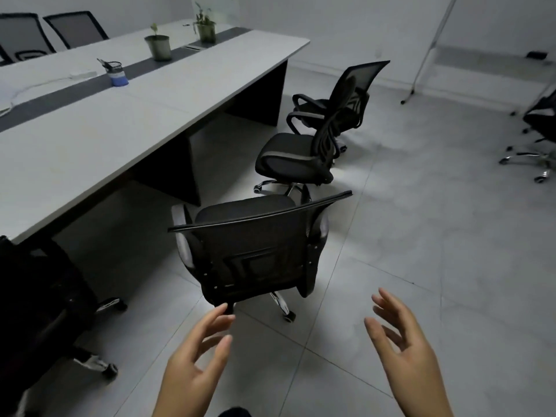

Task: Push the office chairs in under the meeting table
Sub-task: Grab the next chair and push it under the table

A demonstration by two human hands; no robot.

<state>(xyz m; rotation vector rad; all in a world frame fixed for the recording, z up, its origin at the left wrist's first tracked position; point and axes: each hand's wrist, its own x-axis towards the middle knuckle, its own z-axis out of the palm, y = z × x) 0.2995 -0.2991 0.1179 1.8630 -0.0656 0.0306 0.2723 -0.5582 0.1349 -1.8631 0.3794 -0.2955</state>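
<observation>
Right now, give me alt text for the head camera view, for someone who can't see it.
Two open hands, left hand and right hand, reach toward the back of a black office chair that stands clear of a long grey meeting table. Two more black chairs stand beyond it, also not pushed in, and potted plants sit on the tabletop.

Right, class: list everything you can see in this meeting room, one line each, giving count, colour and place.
Meeting table: one, grey top with dark strip, left.
Office chairs on the near side: three, black, pulled out; nearest, middle, far.
Chairs across the table: two, black, top left.
Chair at right edge: one, black.
Potted plants: two, green, on the table.
Cup: one, blue, on the table.
Left hand: open.
Right hand: open.
</observation>
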